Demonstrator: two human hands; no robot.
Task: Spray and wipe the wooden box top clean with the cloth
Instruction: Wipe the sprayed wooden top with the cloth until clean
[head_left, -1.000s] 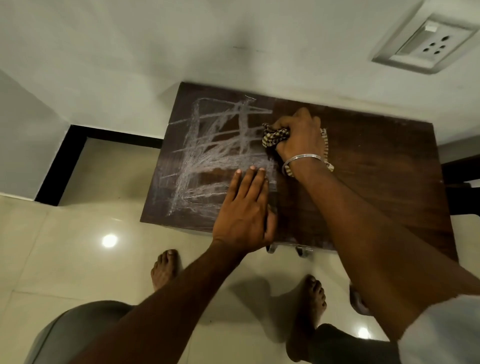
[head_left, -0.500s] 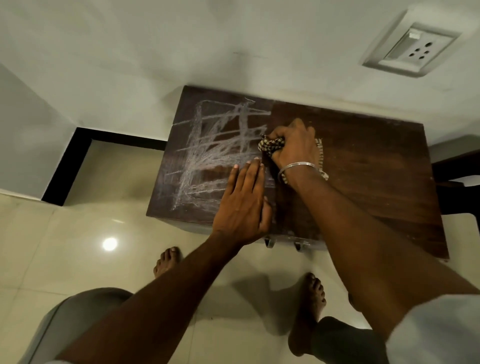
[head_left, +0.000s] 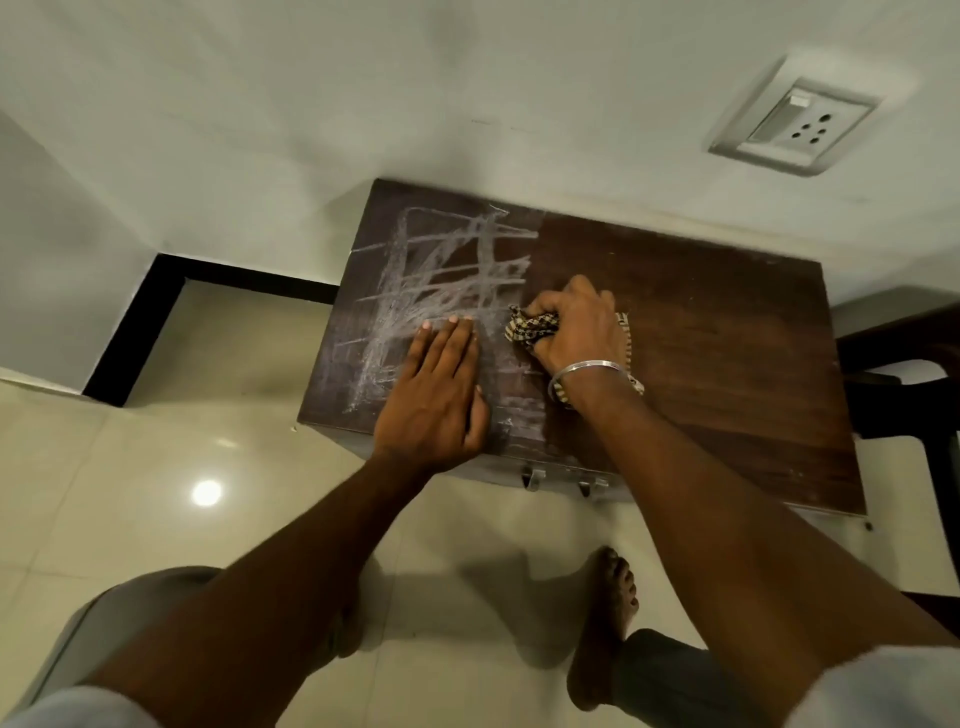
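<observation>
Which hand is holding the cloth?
The right hand, wearing the bangle, grips the cloth; the left hand lies flat on the box top.

1 head-worn view, looking steeply down, close over wooden box top (head_left: 727, 338), facing wall (head_left: 363, 104)

wooden box top (head_left: 701, 332): dark matt wood, chalky | cloth (head_left: 532, 327): checked fabric | floor (head_left: 130, 493): glossy tile

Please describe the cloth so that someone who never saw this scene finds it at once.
Find the dark wooden box against the white wall. Near the middle of its top, the right hand, wearing a metal bangle, grips the cloth. It is the only patterned thing there: crumpled, checked dark and cream, beside the white scribbles.
</observation>
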